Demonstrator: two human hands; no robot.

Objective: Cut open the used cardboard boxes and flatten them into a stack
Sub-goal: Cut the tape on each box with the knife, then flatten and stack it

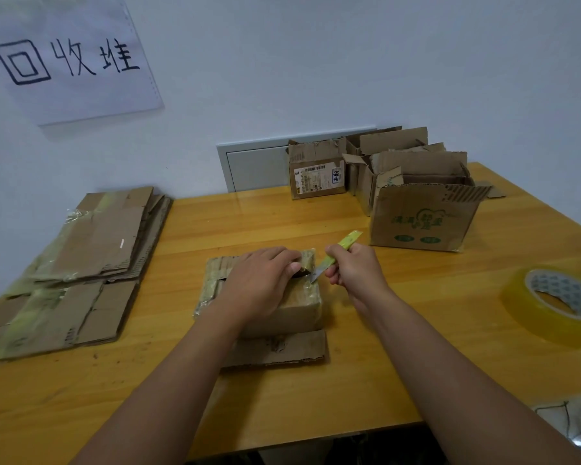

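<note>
Mid-table: L hand [260,280] presses, thumb curled, on small taped brown cardboard box [296,307]. R hand [353,266] fist-grips yellow-green utility knife [336,255], blade at box's top edge.

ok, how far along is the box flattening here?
Partway. Done: a stack of flattened cardboard lies at the table's left. In hand: the left hand holds down a small taped box on the table while the right hand grips a green utility knife, its blade at the box's top edge. Left: a group of upright boxes at the back right, not yet flattened.
</note>
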